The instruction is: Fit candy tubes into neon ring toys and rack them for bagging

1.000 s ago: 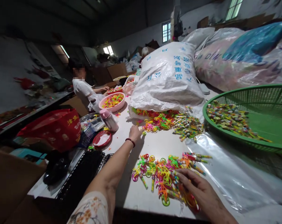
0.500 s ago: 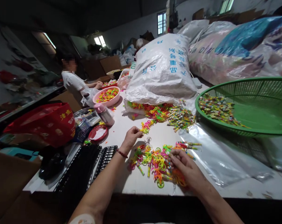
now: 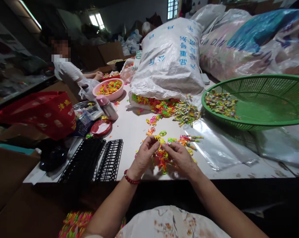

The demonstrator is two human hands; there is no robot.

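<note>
My left hand point(image 3: 145, 153) and my right hand point(image 3: 180, 157) meet fingertip to fingertip over the white table point(image 3: 124, 132). Between thumb and fingers my left hand pinches a yellow plastic piece point(image 3: 160, 138). The right hand's fingers are pinched too, at the same spot; what they hold is too small to make out. Below and behind them lies a loose pile of bright plastic pieces point(image 3: 162, 160). Patterned sticks point(image 3: 192, 138) lie just right of it. Farther back, more sticks point(image 3: 186, 113) are heaped beside colourful pieces spilling from a white woven sack point(image 3: 166, 59).
Black plastic racks point(image 3: 109, 160) lie at the left front. A pink-lidded bottle point(image 3: 107, 107), red basket point(image 3: 101, 127) and pink basin point(image 3: 108, 89) stand behind. Clear bags point(image 3: 221, 145) and a green basket point(image 3: 263, 115) occupy the right. A person point(image 3: 67, 71) sits at the back left.
My left hand has come back toward me and my right hand has moved left and up from the pile, so they now meet. The view has tilted down, showing patterned clothing.
</note>
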